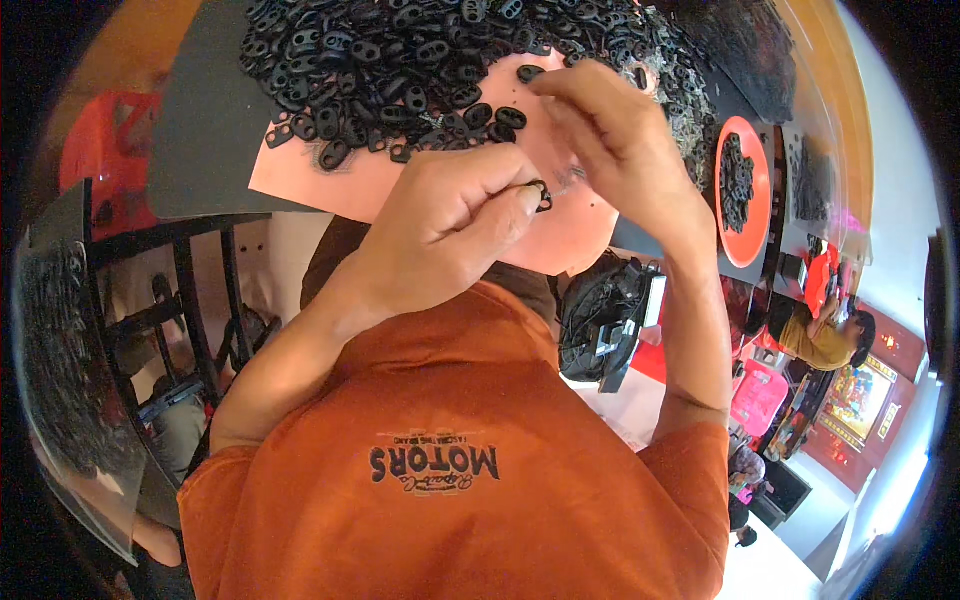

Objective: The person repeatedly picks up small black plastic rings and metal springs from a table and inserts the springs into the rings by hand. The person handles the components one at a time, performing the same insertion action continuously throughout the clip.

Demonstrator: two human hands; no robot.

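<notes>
Over at the left I see a red plastic chair point(110, 150), then the dark tabletop point(200, 120) and a pink sheet point(290, 175), its far part heaped with black two-hole toggles point(390, 60). The left hand point(445, 215), curled above the sheet's near edge, pinches a small black piece point(544, 198) between thumb and forefinger. Apart from it, the right hand point(625, 140) bends over the sheet, forefinger near a loose oval toggle point(529, 73); its fingers blur, so I can't tell whether they grip anything. Farther right, a red oval plate point(760, 200) holds more toggles.
</notes>
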